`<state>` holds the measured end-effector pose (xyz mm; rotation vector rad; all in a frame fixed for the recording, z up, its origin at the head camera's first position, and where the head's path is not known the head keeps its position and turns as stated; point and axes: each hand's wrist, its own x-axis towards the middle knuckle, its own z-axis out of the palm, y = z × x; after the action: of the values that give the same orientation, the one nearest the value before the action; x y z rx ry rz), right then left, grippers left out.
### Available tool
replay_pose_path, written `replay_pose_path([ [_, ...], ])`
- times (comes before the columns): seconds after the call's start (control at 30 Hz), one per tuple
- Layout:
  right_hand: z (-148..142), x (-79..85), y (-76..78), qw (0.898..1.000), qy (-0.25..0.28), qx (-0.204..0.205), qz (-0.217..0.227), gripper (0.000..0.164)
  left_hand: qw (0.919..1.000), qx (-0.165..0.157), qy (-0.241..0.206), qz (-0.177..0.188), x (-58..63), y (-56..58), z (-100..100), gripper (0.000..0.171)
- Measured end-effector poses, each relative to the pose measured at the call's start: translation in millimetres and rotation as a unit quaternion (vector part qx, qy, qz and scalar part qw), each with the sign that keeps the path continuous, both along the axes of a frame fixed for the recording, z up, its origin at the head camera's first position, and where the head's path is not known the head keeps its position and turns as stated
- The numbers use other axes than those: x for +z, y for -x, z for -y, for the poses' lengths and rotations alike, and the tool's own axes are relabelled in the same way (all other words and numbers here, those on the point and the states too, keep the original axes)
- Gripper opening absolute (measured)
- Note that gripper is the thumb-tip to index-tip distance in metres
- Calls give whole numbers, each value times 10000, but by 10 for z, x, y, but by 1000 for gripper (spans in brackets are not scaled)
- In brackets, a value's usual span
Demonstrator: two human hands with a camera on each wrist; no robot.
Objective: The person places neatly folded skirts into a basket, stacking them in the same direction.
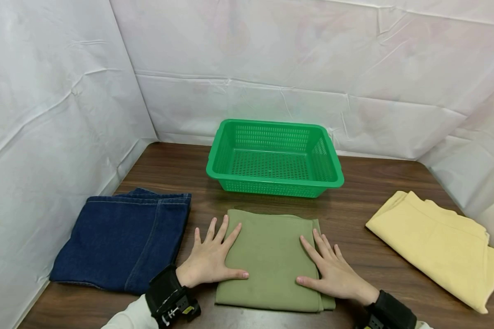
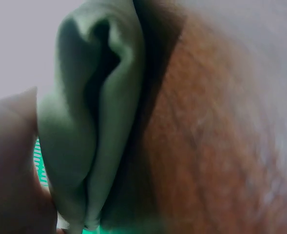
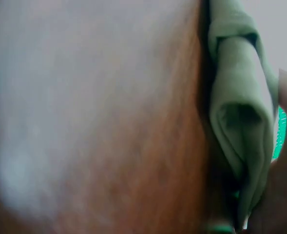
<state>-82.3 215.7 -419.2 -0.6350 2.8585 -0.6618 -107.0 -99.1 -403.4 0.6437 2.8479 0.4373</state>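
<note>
right in front of the green basket (image 1: 271,180), on its near side, a folded olive-green cloth (image 1: 267,260) is laid flat on the dark wood counter (image 1: 173,167), with a strip of bare wood seen between the two. it's being touched from both sides: its left edge is partly covered by the left hand (image 1: 210,260), its right edge by the right hand (image 1: 337,276). the grip is wide on both, fingers spread out, nothing pinched by either. thumbs and index fingertips are set on the cloth, little fingers are stuck out past its edges. stacked layers are shown at the cloth's sides in both wrist views, kinda blurry tho.

off to the near left of the basket, some folded blue denim (image 1: 119,237) is parked, and off to the near right a folded yellow cloth (image 1: 436,246) is laid at a slant. behind the basket, white sheeting (image 1: 271,59) is hung. black wrist cameras (image 1: 170,297) are strapped on, too.
</note>
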Motion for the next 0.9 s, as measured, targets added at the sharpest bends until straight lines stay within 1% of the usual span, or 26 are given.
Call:
replay_pose_path([
  [0.23, 15, -39, 7, 9997, -5, -249, 71, 77, 9993, 127, 28, 351, -22, 20, -2, 104],
  [0.53, 44, -61, -14, 9993, -88, -361, -109, 78, 9971, 241, -91, 715, -56, 39, -1, 105],
  [0.73, 63, -57, -13, 9987, 42, -499, -76, 84, 9965, 320, -165, 759, -76, 45, -13, 105],
  [0.9, 98, -66, -25, 9962, 176, -847, -83, 96, 9971, 410, -207, 609, -111, 38, -32, 109],
])
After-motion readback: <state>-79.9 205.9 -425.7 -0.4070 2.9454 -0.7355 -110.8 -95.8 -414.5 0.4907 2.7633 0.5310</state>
